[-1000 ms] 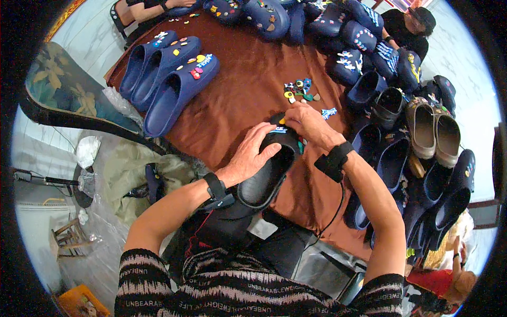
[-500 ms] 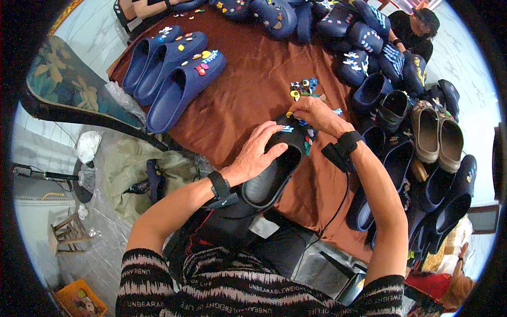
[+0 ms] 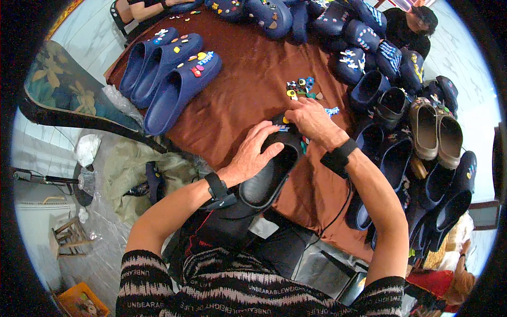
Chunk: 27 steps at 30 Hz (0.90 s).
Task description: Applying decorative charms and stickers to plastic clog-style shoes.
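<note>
A black clog (image 3: 262, 182) lies at the front edge of the brown-clothed table, toe pointing away from me. My left hand (image 3: 250, 153) holds it at the left of the upper, thumb by the opening and fingers over the top. Several small charms sit on its upper, among them a yellow charm (image 3: 285, 120) and a blue-and-white lettered one. My right hand (image 3: 315, 120) is closed over the toe, fingertips bent down beside the yellow charm; what they pinch is hidden. Just past it lies a small pile of loose charms (image 3: 301, 84).
Blue clogs with charms (image 3: 182, 90) stand in a row at the left. More clogs are heaped at the far side and right, with a taupe pair (image 3: 424, 132) among them. A patterned chair back (image 3: 71, 84) borders the table's left. Other people sit at the far edge.
My right hand has shifted slightly away from me and left, fingertips now past the yellow charm it was pinching. The charm stays on the upper. My left hand keeps its hold.
</note>
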Each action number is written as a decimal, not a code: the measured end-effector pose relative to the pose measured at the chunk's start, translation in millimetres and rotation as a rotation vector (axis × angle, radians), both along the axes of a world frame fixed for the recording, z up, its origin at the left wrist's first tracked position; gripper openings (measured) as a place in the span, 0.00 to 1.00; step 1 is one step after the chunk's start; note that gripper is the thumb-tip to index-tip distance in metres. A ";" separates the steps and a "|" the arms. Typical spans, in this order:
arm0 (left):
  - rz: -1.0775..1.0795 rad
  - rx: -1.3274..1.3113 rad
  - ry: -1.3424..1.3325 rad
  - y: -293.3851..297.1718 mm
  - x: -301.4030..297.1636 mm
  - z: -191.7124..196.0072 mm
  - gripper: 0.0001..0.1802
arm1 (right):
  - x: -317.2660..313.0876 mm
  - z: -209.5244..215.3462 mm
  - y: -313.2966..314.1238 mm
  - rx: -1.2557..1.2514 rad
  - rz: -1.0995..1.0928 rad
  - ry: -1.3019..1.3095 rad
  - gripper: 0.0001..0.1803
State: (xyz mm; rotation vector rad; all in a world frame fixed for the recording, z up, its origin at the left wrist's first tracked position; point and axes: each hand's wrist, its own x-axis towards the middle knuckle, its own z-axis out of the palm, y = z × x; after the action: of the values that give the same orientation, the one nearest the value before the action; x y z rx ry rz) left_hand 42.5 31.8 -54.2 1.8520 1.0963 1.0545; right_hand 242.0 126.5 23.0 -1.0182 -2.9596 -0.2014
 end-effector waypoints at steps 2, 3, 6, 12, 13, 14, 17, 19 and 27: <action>0.005 0.011 -0.005 0.6 1.1 -0.8 0.33 | -0.9 0.9 -2.6 0.041 0.034 -0.031 0.07; 0.007 0.009 -0.001 0.6 -0.1 -1.9 0.33 | -3.6 0.3 -3.6 0.079 0.075 -0.057 0.07; 0.021 0.017 0.017 0.5 -1.0 -3.1 0.32 | -6.5 -0.5 -10.7 0.057 0.066 -0.160 0.07; 0.008 0.004 0.027 -0.6 -0.9 -1.4 0.31 | 2.4 2.3 -17.8 -0.059 -0.008 -0.080 0.07; 0.008 0.003 0.032 -0.5 0.1 -1.0 0.30 | 2.4 1.8 -18.7 -0.103 -0.056 -0.086 0.06; 0.009 0.002 0.038 -0.4 1.0 -0.7 0.30 | 1.4 0.9 -17.8 -0.105 -0.057 -0.085 0.06; 0.019 0.015 0.060 0.4 -3.7 -2.4 0.28 | -6.3 -1.9 -13.8 -0.194 -0.146 -0.111 0.15; 0.009 0.012 0.046 0.9 -1.6 -1.0 0.28 | -0.1 -1.1 -7.2 -0.277 -0.146 0.035 0.13; -0.001 -0.019 0.014 -0.7 1.0 1.4 0.29 | 10.2 -10.3 26.5 -0.455 -0.158 0.191 0.07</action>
State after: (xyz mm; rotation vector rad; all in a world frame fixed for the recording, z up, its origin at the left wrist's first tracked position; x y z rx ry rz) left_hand 43.5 31.1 -52.8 1.8470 1.1094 1.0285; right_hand 252.2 153.0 12.7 -1.2284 -2.8065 0.5628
